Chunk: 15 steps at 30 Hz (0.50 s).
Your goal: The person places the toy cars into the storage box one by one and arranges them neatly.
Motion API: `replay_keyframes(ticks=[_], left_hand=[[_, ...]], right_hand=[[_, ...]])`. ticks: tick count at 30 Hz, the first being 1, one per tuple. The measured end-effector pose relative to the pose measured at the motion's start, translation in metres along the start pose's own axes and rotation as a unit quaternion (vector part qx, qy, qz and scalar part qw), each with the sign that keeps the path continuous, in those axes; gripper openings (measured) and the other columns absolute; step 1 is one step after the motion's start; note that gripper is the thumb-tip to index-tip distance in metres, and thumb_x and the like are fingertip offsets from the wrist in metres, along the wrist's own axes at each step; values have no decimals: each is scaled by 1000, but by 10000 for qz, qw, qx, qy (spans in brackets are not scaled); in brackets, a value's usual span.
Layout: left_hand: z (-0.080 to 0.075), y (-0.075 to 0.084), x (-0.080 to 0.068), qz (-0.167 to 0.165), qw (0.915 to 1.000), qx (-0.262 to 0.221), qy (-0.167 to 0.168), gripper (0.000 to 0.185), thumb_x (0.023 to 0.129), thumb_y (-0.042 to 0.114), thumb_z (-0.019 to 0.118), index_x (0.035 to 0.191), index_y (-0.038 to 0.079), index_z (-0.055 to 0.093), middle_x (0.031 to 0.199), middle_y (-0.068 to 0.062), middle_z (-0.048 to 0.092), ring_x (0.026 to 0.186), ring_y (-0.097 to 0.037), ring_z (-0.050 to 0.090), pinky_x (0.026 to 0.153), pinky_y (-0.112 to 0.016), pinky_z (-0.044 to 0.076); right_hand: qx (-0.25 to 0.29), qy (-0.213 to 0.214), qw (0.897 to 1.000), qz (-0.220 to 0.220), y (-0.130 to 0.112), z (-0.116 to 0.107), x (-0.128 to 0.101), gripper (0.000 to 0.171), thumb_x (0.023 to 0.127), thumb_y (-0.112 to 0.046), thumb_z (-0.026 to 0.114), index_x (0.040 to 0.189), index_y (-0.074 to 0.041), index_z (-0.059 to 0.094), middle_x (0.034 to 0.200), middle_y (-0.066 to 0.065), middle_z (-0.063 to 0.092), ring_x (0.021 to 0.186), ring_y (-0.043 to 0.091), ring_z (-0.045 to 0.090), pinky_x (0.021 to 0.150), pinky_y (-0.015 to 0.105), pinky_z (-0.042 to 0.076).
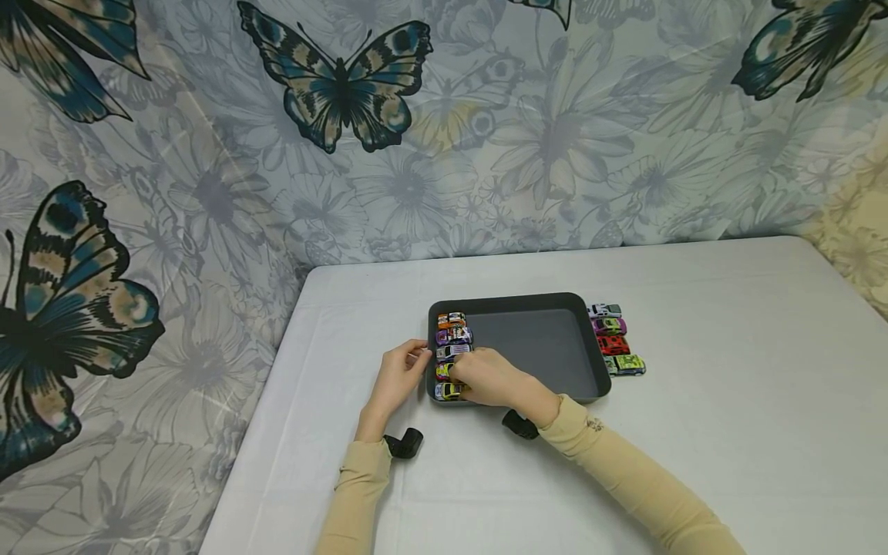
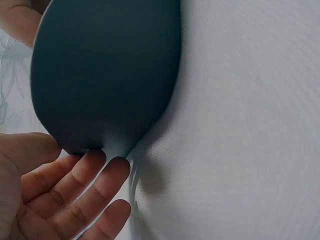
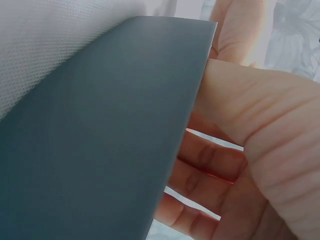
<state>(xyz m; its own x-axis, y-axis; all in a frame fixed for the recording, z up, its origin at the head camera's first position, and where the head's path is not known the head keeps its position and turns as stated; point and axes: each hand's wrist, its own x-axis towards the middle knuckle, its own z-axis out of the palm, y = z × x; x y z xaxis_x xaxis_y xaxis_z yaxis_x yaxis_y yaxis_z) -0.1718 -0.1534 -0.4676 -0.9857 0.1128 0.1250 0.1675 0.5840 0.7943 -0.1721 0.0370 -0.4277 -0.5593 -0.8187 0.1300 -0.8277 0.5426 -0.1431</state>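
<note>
A dark grey tray lies on the table with several small toy cars lined up along its left side. An orange toy car is at the back of that row, with a purple one and a silver one in front. My right hand reaches over the front wall, its curled fingers on a yellow toy car at the front-left corner. The tray wall hides those fingertips in the right wrist view. My left hand touches the tray's left side with thumb and loosely extended fingers.
Just outside the tray's right wall stand several more toy cars, among them a red one and a green one. A white cloth covers the table. Behind it hangs a butterfly-patterned curtain.
</note>
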Motion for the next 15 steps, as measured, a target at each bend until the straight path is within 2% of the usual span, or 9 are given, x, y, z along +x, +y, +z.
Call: replay_keyframes(ticks=[15], left_hand=[[1,-2,1,105,9999,-41,49,23,92,12,57,108,-3,64,89,-11,65,71,-15,61,64,-27,51]], right_hand=[[21,-1,10000,73,0,-5,-2,11,74,-20,77,75,-14,68,72,-3,59,61,13,57,63,32,46]])
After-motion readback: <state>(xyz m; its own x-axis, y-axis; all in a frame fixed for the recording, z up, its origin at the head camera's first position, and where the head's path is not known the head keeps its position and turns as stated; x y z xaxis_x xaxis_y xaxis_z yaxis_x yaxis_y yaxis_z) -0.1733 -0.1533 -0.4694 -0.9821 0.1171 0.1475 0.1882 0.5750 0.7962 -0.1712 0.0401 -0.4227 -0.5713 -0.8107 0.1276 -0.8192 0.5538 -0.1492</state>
